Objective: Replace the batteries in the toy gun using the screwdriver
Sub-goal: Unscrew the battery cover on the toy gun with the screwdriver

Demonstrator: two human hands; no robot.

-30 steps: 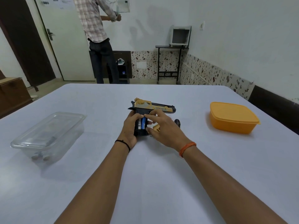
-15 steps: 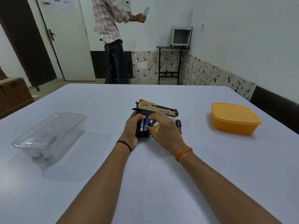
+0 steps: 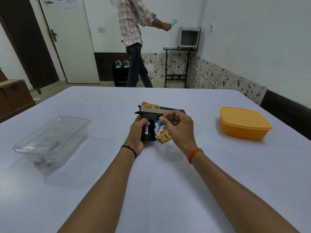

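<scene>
Across the near half of the room a wide table (image 3: 168, 190) under a pale cloth fills the view, and beyond its far edge a person in a checked shirt (image 3: 133, 22) walks past a white door (image 3: 70, 47). At the left of the table sits a clear lidded plastic box (image 3: 50, 140) with two small cylinders, probably batteries (image 3: 42, 163), against its near wall; at the right sits a closed orange container (image 3: 244, 123). In the middle lies the toy gun (image 3: 151, 113), black with a gold slide, its barrel pointing right and its grip toward the wearer. The left hand (image 3: 138, 132) wraps the grip from the left and steadies it on the cloth. The grip's side is open, showing the battery bay with one cell apparently inside. Just right of the grip lies the gold cover plate (image 3: 164, 137), loose on the cloth. The right hand (image 3: 176, 130) hangs above it, thumb and forefinger pinching a blue and white battery (image 3: 158, 126) by its upper end, clear of the bay. The screwdriver is not visible. The step in hand looks like battery removal, though insertion cannot be ruled out. Next the pinched cell wants setting aside, then the other one prised out while the left hand holds the gun down
</scene>
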